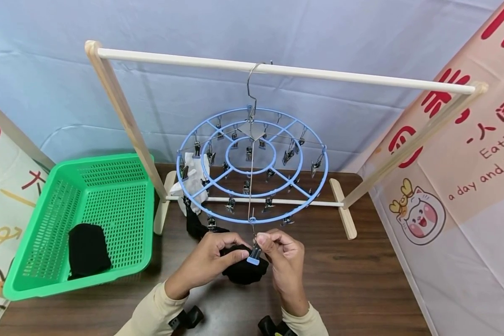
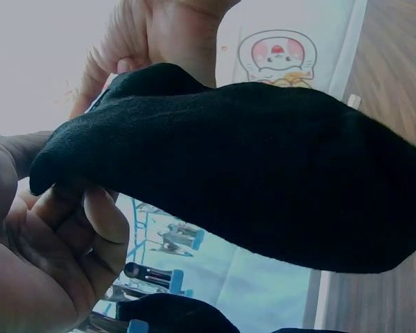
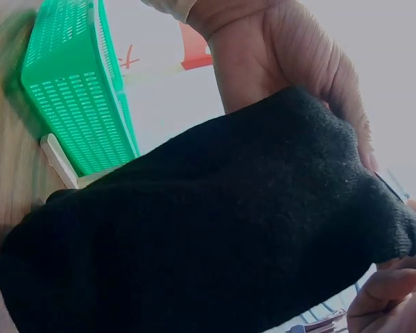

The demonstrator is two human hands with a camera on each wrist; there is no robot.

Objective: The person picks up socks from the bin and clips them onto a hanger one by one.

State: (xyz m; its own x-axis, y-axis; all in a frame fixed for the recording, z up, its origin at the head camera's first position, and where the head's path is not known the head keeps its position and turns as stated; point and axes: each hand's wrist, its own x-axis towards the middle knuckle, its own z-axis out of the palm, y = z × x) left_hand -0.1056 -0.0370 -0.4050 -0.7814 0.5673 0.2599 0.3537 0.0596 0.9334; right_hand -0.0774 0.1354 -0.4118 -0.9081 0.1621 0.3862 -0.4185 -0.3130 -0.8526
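Note:
A black sock (image 1: 243, 274) is pinched at its cuff by the left hand (image 1: 206, 261), thumb on top; its foot part fills much of the left wrist view (image 2: 263, 173) and right wrist view (image 3: 194, 229). The right hand (image 1: 286, 261) pinches a clothes clip (image 1: 254, 255) with a blue tip, which overlaps the sock's cuff. This clip hangs from the front of a round blue drying hanger (image 1: 327, 163). How far the clip's jaws stand apart is hard to see.
The hanger hooks over the white rail of a wooden stand (image 1: 185, 57). On its left side hang a white cloth item (image 1: 199, 170) and another black sock (image 1: 194, 226). At left, a green basket (image 1: 147, 242) contains a folded black item (image 1: 89, 250).

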